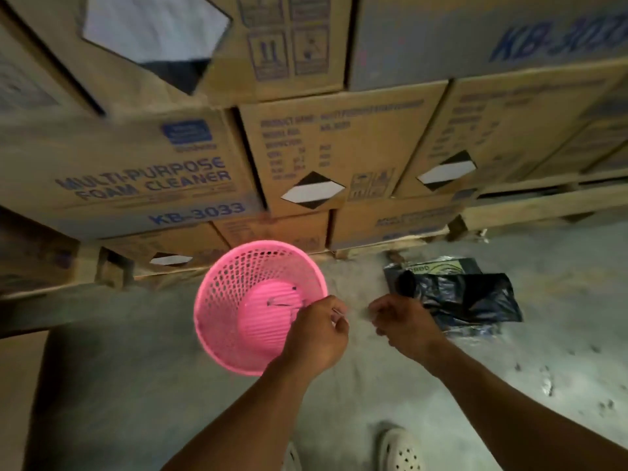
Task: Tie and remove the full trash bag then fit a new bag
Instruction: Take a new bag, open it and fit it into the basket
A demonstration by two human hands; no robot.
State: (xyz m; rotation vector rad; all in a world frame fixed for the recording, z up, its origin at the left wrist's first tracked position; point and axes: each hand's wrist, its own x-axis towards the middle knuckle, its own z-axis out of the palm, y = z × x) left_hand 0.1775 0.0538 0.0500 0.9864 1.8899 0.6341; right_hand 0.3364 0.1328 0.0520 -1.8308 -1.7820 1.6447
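A pink perforated trash basket (238, 300) stands upright on the concrete floor with no bag in it; a few small scraps lie on its bottom. My left hand (316, 331) hovers over the basket's right rim with fingers curled in, a thin pale sliver showing at the fingertips. My right hand (404, 324) is just to the right, fingers also curled, nothing clearly in it. Behind it on the floor lies a packet of black trash bags (469, 297), partly unrolled and crumpled. No full trash bag is in view.
Stacked cardboard cartons (142, 178) on wooden pallets (530, 212) wall off the far side, close behind the basket. My pale perforated shoe (401, 450) is at the bottom edge. Dusty floor spreads right and toward me.
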